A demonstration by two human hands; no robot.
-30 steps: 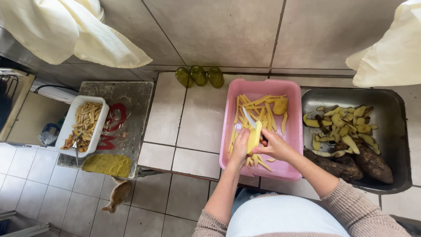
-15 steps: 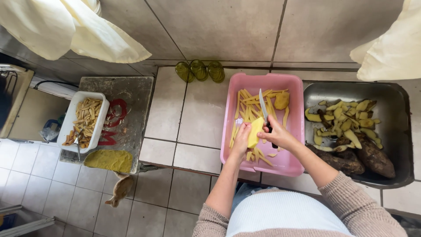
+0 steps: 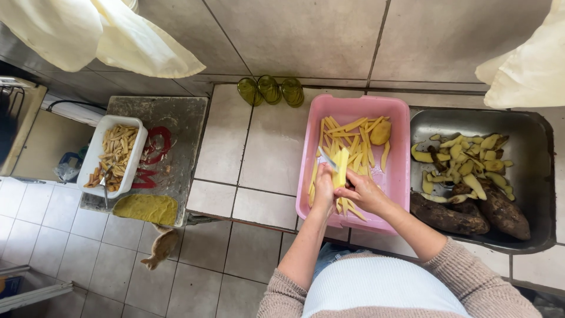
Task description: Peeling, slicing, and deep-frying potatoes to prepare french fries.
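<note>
Yellow peeled piece (image 3: 341, 168) sits over the pink tub (image 3: 403, 176), your left hand (image 3: 323, 187) clenched around it — your right hand (image 3: 362, 191) seems to grip a knife (image 3: 327, 158), blade barely visible. Cut strips (image 3: 353, 138) lie beneath; a metal tray (image 3: 538, 176) of peelings stands beside.

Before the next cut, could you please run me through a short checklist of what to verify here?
1. Peeled yellow tuber piece held by both hands: ok.
2. Left hand fingertips away from the knife blade: cannot tell.
3. Right hand grip on the knife: cannot tell, handle hidden.
4. Pink plastic tub under the cut to catch strips: ok.
5. Unpeeled brown tubers at hand in the metal sink: ok.
</note>
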